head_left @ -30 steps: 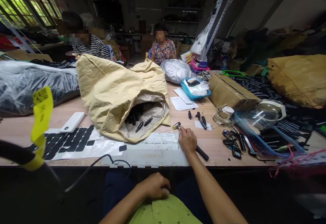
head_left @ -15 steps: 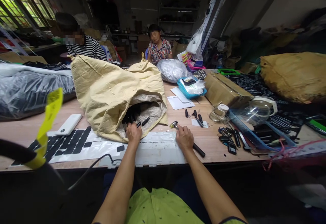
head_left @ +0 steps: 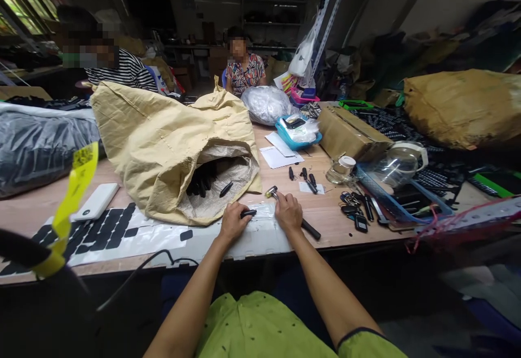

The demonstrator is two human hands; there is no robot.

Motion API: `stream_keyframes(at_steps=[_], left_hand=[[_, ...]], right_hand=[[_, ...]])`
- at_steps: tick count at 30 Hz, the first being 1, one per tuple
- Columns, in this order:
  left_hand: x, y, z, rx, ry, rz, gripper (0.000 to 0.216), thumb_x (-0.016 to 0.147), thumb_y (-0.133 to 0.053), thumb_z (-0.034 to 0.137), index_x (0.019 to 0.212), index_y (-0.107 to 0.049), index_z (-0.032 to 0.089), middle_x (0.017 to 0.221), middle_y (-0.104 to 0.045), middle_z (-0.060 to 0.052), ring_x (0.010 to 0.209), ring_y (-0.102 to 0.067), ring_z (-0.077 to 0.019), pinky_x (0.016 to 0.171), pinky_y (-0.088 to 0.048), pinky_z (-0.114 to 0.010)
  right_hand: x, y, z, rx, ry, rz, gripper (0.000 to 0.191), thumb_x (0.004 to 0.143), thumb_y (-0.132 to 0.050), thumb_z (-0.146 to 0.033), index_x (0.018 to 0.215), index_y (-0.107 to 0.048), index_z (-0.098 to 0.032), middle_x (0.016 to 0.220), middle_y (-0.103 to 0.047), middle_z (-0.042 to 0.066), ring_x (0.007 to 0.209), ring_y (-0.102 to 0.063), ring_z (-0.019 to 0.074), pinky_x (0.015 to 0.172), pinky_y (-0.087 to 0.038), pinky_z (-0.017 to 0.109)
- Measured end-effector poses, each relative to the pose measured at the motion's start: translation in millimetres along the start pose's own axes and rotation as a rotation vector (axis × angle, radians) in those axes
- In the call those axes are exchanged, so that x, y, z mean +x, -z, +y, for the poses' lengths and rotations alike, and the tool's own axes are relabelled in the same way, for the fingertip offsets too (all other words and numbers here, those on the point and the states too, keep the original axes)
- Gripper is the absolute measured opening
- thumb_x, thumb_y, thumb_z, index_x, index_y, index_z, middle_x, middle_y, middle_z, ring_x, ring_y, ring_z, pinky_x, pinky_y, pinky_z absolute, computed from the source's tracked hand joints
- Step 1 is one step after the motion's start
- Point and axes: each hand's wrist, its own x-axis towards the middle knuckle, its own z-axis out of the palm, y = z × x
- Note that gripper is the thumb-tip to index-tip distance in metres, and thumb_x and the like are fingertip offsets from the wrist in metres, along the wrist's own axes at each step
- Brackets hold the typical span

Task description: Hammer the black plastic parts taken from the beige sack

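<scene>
My left hand (head_left: 233, 221) is closed on a small black pen-shaped part (head_left: 248, 213) and holds it over a clear plastic sheet (head_left: 260, 228) at the table's front edge. My right hand (head_left: 288, 212) grips a small hammer (head_left: 293, 211) with a metal head and black handle, lying low on the table just right of the part. A tan paper sack (head_left: 163, 146) lies open behind my left hand, with several more black parts (head_left: 203, 180) in its mouth.
A sheet of black squares (head_left: 101, 233) and a white power bank (head_left: 96, 202) lie left. Loose black parts (head_left: 307, 176), keys (head_left: 354, 214), a glass jar (head_left: 340, 169), a cardboard box (head_left: 350, 133) and a blue tray (head_left: 297, 130) sit right. Two people sit across the table.
My left hand rose from my lap, reached into the sack's mouth, then came back right holding a black part beside the hammer. The right hand stayed on the hammer.
</scene>
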Motion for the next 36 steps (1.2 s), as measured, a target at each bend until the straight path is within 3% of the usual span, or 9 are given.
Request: stream_keyframes(at_steps=[9, 16, 21, 26, 32, 36], left_hand=[[2.1, 1.6, -11.3, -0.046, -0.015, -0.01, 0.018, 0.073, -0.074, 0.018, 0.09, -0.07, 0.021, 0.089, -0.066, -0.003, 0.092, -0.057, -0.0225, 0.085, -0.045, -0.036], [3.1, 1.9, -5.4, -0.044, -0.01, -0.052, 0.015, 0.075, -0.073, 0.019, 0.089, -0.074, 0.024, 0.087, -0.066, -0.003, 0.093, -0.057, -0.023, 0.085, -0.044, -0.036], [3.2, 0.9, -4.0, -0.019, 0.01, -0.055, 0.014, 0.076, -0.073, 0.021, 0.09, -0.075, 0.025, 0.088, -0.066, -0.003, 0.095, -0.056, -0.023, 0.086, -0.043, -0.035], [3.3, 1.4, -2.5, 0.012, 0.006, -0.069, 0.011, 0.077, -0.073, 0.024, 0.088, -0.074, 0.024, 0.086, -0.064, -0.002, 0.094, -0.055, -0.0224, 0.085, -0.042, -0.035], [3.1, 2.3, 1.9, -0.001, 0.048, -0.07, 0.005, 0.076, -0.072, 0.021, 0.08, -0.072, 0.023, 0.085, -0.062, -0.002, 0.093, -0.055, -0.0224, 0.084, -0.042, -0.035], [2.2, 1.8, 3.8, -0.037, 0.051, -0.062, 0.012, 0.074, -0.073, 0.018, 0.085, -0.074, 0.023, 0.087, -0.064, -0.002, 0.094, -0.055, -0.022, 0.087, -0.042, -0.035]], right_hand=[[3.9, 5.3, 4.3, 0.088, 0.003, -0.046, 0.032, 0.091, -0.052, -0.019, 0.118, -0.068, -0.024, 0.09, -0.06, 0.007, 0.085, -0.052, 0.0195, 0.067, -0.034, 0.028], [-21.5, 29.5, -3.9, 0.497, 0.052, 0.047, 0.037, 0.094, -0.042, -0.021, 0.122, -0.066, -0.026, 0.103, -0.067, 0.006, 0.095, -0.061, 0.0178, 0.082, -0.049, 0.027], [-47.2, 39.1, -23.8, 0.686, 0.174, -0.032, 0.035, 0.093, -0.045, -0.022, 0.119, -0.068, -0.026, 0.1, -0.071, 0.005, 0.093, -0.065, 0.0171, 0.084, -0.053, 0.028], [-52.0, 43.3, -35.1, 0.68, 0.193, -0.048, 0.036, 0.093, -0.044, -0.02, 0.119, -0.068, -0.025, 0.099, -0.071, 0.005, 0.093, -0.066, 0.0162, 0.083, -0.053, 0.026], [-51.9, 50.6, -41.1, 0.52, 0.182, -0.134, 0.037, 0.091, -0.047, -0.018, 0.119, -0.068, -0.029, 0.095, -0.07, 0.003, 0.085, -0.066, 0.0157, 0.076, -0.051, 0.024], [-49.3, 56.4, -38.1, 0.502, 0.153, -0.082, 0.037, 0.092, -0.046, -0.019, 0.12, -0.068, -0.03, 0.097, -0.07, 0.003, 0.086, -0.065, 0.0152, 0.077, -0.05, 0.023]])
